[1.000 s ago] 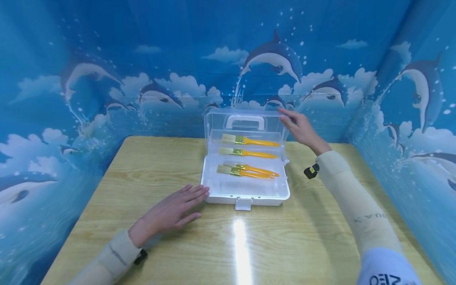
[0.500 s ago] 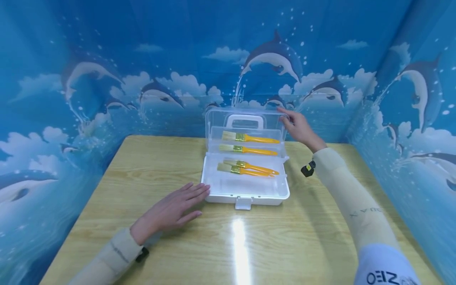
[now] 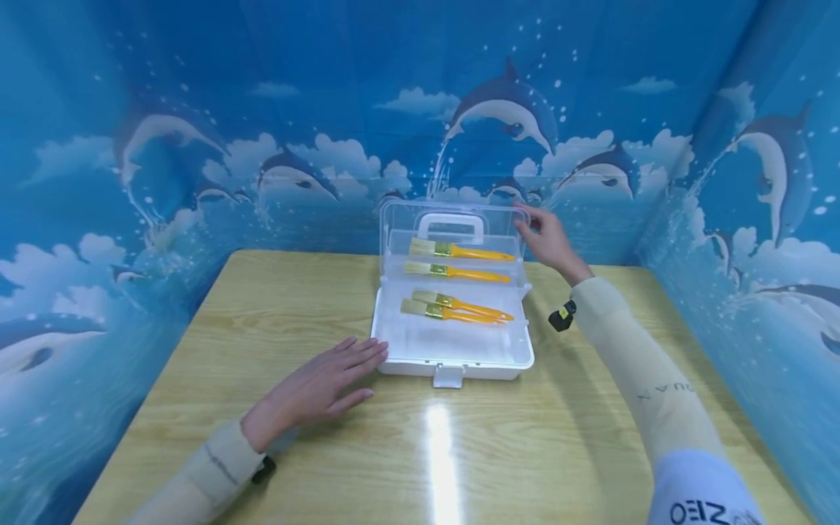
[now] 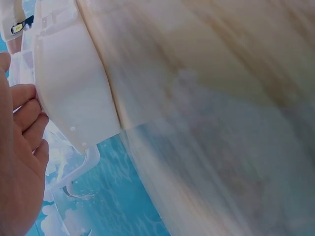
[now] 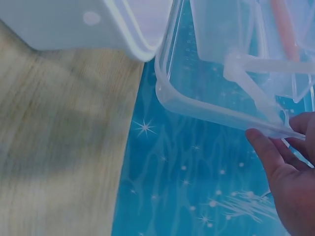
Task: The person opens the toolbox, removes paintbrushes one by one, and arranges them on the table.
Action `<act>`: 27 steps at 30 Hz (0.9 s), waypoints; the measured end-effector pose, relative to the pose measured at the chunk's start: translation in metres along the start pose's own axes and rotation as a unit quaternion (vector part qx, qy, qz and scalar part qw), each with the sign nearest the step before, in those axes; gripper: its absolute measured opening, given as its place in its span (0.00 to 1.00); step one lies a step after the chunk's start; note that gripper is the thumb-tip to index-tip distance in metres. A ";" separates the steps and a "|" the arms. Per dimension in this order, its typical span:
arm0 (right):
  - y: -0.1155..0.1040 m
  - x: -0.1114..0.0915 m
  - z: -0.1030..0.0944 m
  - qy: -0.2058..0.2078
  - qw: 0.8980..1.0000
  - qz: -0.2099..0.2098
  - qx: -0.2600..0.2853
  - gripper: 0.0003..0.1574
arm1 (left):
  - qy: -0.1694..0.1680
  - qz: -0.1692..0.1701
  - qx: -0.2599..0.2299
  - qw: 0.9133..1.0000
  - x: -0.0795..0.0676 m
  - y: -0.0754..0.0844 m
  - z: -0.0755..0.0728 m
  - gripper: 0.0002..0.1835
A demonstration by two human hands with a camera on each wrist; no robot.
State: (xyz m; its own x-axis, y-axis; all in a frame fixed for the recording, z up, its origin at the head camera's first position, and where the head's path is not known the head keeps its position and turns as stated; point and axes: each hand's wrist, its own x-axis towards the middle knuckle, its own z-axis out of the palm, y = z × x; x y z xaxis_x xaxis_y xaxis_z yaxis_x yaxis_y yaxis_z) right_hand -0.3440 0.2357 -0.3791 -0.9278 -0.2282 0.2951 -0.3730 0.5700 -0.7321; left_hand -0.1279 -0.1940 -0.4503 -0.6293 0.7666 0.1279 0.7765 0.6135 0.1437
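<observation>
- Left of the white box, the left sleeve is cut off at the bottom.
- Right of the box, so is the right sleeve.
- Two brushes in the box are too close to tell which is on top.
- Left wrist view: by the box, the left hand is cut off and the table is blurry.
- Right wrist view: the right hand, at the box's lid, is cut off.
</observation>
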 end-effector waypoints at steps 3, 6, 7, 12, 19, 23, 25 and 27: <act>0.002 0.000 0.003 0.015 1.000 0.012 0.006 0.28 | 0.002 0.000 -0.002 1.000 0.000 0.000 -0.001 0.33; 0.005 0.001 0.005 0.026 0.999 0.018 0.017 0.28 | 0.005 0.000 -0.003 1.000 0.000 0.000 -0.001 0.33; 0.005 0.001 0.006 0.028 0.999 0.020 0.021 0.28 | 0.006 0.000 -0.004 1.000 -0.001 0.000 -0.001 0.33; 0.008 0.002 0.010 0.047 0.998 0.036 0.037 0.27 | 0.007 0.004 -0.005 1.000 -0.002 -0.001 0.001 0.33; 0.012 0.001 0.014 0.060 0.994 0.076 0.046 0.26 | 0.016 0.010 0.000 1.000 -0.003 -0.001 0.004 0.33; 0.015 0.001 0.015 0.033 0.995 0.078 0.059 0.26 | 0.014 0.005 -0.003 1.000 -0.004 0.000 0.003 0.33; 0.017 0.001 0.015 0.020 0.995 0.078 0.065 0.26 | 0.008 0.001 -0.008 1.000 -0.005 0.001 0.003 0.33; 0.019 0.001 0.016 0.014 0.995 0.078 0.066 0.27 | 0.002 -0.003 -0.013 1.000 -0.005 0.001 0.002 0.33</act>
State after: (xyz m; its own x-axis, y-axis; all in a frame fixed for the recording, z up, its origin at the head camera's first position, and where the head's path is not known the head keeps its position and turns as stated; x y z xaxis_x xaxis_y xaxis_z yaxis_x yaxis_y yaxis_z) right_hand -0.3518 0.2339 -0.4029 -0.9749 -0.1219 0.1865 -0.2225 0.4876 -0.8442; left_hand -0.1237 -0.1966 -0.4529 -0.6341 0.7622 0.1306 0.7717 0.6131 0.1690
